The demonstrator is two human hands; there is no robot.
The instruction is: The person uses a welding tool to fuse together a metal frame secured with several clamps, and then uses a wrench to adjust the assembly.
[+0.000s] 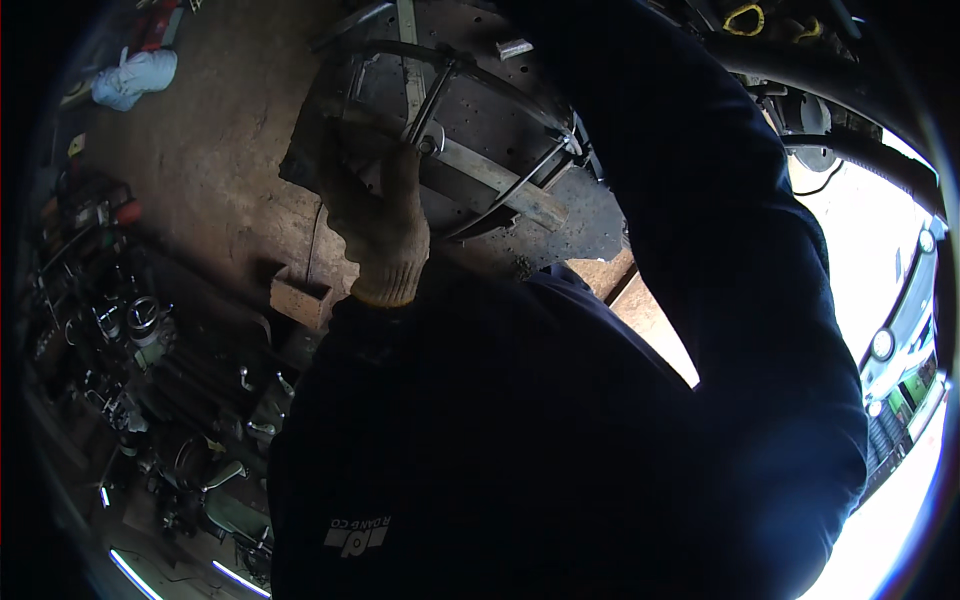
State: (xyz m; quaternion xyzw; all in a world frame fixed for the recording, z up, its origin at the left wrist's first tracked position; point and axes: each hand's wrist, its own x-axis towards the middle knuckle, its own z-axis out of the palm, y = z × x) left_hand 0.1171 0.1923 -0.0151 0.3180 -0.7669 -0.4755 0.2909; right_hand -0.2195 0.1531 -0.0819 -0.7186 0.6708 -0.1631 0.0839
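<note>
A curved metal frame (490, 82) of bent round rods and flat bars lies on a dark steel plate (590, 215) dotted with holes. My left hand (390, 225), in a knitted work glove, is closed at the left part of this frame, its thumb against a flat bar beside a round bolt head (428, 145). Its other fingertips sit in deep shadow. My right arm, in a dark sleeve (720, 200), stretches up past the frame's right side to the top edge. The right hand itself cannot be seen.
A small silvery metal block (515, 48) rests on the plate beyond the frame. An open box (300, 298) stands on the brown floor. Machinery with handles and wheels (145, 315) fills the left. Hoses (880, 160) run at the upper right; a vehicle (895, 330) is outside in bright light.
</note>
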